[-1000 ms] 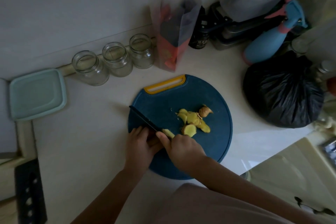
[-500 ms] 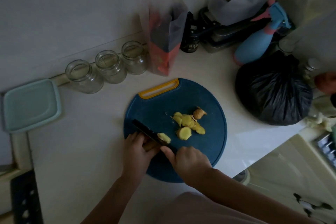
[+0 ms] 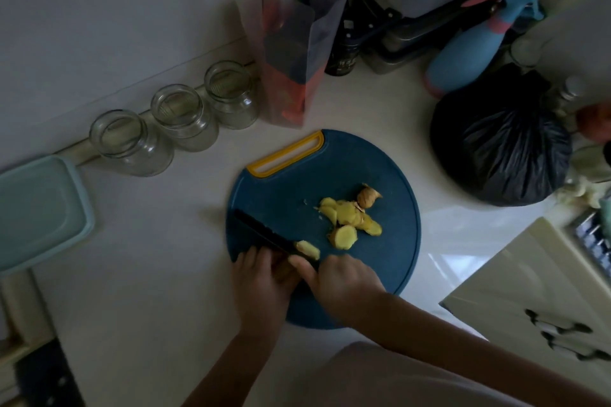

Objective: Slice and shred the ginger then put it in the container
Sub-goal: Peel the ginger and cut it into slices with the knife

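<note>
Knife (image 3: 264, 231) blade sits lower now, closer to the near-left rim of the cutting board (image 3: 396, 188) than a second ago. A fresh slice (image 3: 308, 248) lies just off its right side. Right hand (image 3: 345, 281) is wrapped round the handle, forefinger out toward the blade. Left hand (image 3: 261, 277) is on the near side of the blade, fingers reaching up to it. Whatever ginger stub it steadies is hidden, so can't tell if it grips or just presses. Pile of slices (image 3: 347, 218) is mid-board, right of the knife, with a skin-on end piece (image 3: 367, 196) at its far edge. Teal container (image 3: 39, 208) is on the counter well left of the board; can't tell if lidded.

Step, as I judge it: slicing, shredding not begun. To do it well: tuck left fingertips back from the edge, cut straight down, keep slices thin and even, then stack them flat for shredding. Dim light and a small stub mean slip risk.
</note>
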